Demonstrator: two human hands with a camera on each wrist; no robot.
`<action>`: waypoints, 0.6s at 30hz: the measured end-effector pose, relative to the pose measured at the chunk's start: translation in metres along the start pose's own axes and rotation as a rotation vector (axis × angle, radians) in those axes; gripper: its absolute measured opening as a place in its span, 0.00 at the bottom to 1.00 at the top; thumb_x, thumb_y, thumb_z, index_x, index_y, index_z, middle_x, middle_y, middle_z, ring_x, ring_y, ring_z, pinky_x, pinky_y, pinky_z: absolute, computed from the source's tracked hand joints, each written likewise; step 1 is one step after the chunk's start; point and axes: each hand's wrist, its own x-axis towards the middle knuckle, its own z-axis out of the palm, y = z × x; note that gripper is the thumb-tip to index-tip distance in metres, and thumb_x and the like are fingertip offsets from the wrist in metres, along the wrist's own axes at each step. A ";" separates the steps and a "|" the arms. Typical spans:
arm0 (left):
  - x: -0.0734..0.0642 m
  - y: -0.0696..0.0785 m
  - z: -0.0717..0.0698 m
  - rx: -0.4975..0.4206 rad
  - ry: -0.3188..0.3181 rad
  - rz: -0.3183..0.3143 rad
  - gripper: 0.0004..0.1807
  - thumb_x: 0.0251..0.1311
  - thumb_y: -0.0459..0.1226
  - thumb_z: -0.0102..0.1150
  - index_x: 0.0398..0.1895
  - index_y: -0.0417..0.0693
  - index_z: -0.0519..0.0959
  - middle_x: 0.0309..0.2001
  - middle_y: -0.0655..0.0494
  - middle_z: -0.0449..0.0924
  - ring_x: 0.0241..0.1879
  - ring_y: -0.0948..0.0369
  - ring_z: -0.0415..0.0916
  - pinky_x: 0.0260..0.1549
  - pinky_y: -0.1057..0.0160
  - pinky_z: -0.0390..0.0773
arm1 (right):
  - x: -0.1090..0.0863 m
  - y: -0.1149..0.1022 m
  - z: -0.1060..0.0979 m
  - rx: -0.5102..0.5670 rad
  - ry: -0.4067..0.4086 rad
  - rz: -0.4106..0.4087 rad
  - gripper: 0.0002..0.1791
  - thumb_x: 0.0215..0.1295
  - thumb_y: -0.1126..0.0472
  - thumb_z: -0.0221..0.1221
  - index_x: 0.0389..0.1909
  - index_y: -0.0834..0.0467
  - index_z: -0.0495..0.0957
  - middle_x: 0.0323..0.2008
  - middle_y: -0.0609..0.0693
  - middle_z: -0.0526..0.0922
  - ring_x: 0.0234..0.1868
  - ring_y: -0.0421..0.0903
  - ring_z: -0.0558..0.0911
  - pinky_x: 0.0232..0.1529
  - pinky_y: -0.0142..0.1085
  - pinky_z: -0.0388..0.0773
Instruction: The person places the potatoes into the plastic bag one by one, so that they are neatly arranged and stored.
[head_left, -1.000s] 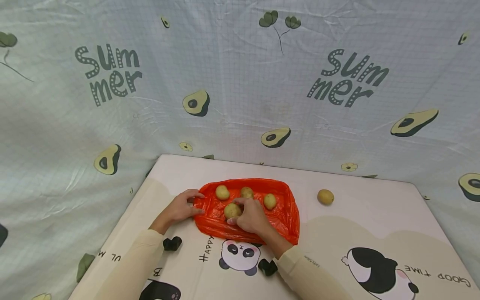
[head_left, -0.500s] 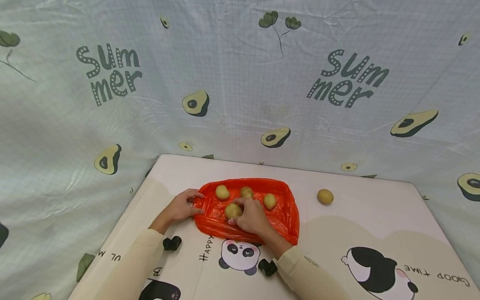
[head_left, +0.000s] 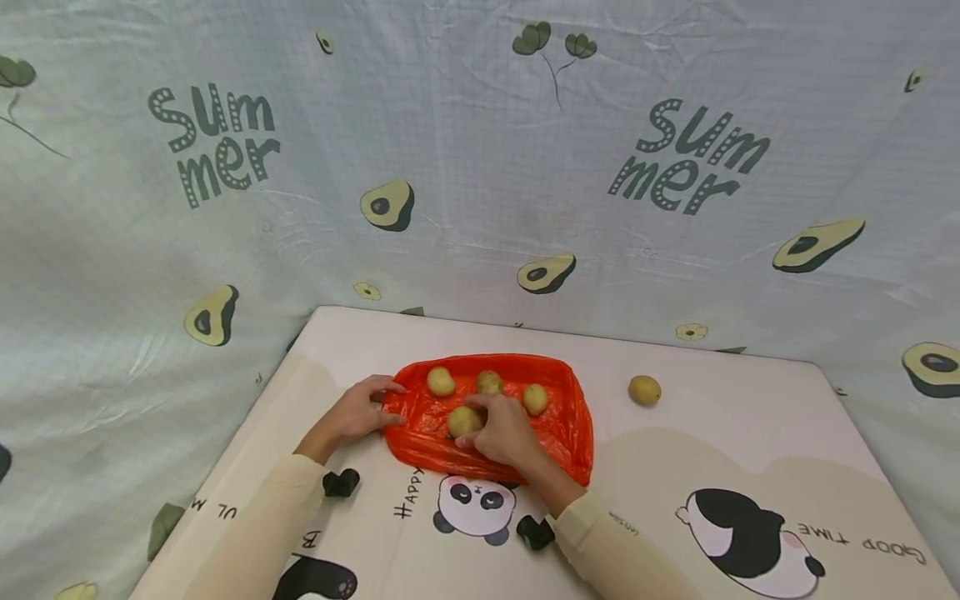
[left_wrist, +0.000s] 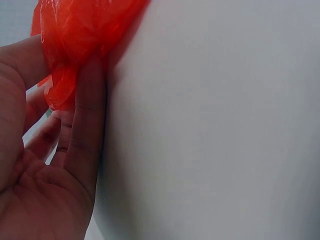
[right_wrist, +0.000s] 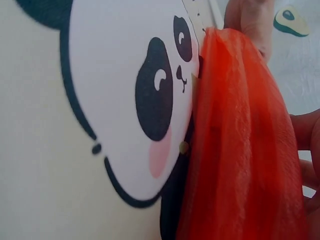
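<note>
A red plastic bag (head_left: 555, 433) lies spread on the table, its edges raised around several potatoes. My left hand (head_left: 362, 408) holds the bag's left end; in the left wrist view a bunched fold of the red plastic (left_wrist: 82, 35) sits between thumb and fingers. Inside the bag, my right hand (head_left: 506, 431) grips a potato (head_left: 462, 422) with thumb and fingers. Three other potatoes rest behind it: one at the back left (head_left: 441, 382), one in the middle (head_left: 490, 382) and one to the right (head_left: 536, 399). The bag's front wall (right_wrist: 240, 140) hides most of the right hand in the right wrist view.
One more potato (head_left: 645, 390) lies on the table right of the bag. Pandas and lettering decorate the pale tabletop (head_left: 675, 450). A hanging sheet (head_left: 465, 150) printed with avocados stands behind and left of the table. Small dark objects show at both wrists.
The view has shifted slightly. Both hands keep their places at the bag, and the right hand's grip on the potato looks the same.
</note>
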 end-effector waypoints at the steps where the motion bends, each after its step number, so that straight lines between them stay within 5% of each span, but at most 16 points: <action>1: 0.000 0.000 0.000 0.004 0.001 -0.001 0.25 0.60 0.38 0.71 0.61 0.45 0.80 0.74 0.39 0.67 0.64 0.42 0.72 0.57 0.48 0.85 | 0.000 0.000 -0.001 -0.003 0.003 0.003 0.33 0.53 0.57 0.78 0.63 0.53 0.83 0.56 0.56 0.86 0.54 0.54 0.81 0.61 0.54 0.82; 18: 0.000 0.001 0.001 0.019 0.004 -0.001 0.27 0.60 0.37 0.70 0.63 0.43 0.79 0.74 0.39 0.67 0.63 0.42 0.72 0.56 0.49 0.86 | -0.002 0.019 -0.033 0.164 0.070 0.046 0.20 0.58 0.66 0.74 0.53 0.54 0.88 0.48 0.53 0.89 0.39 0.48 0.80 0.38 0.35 0.88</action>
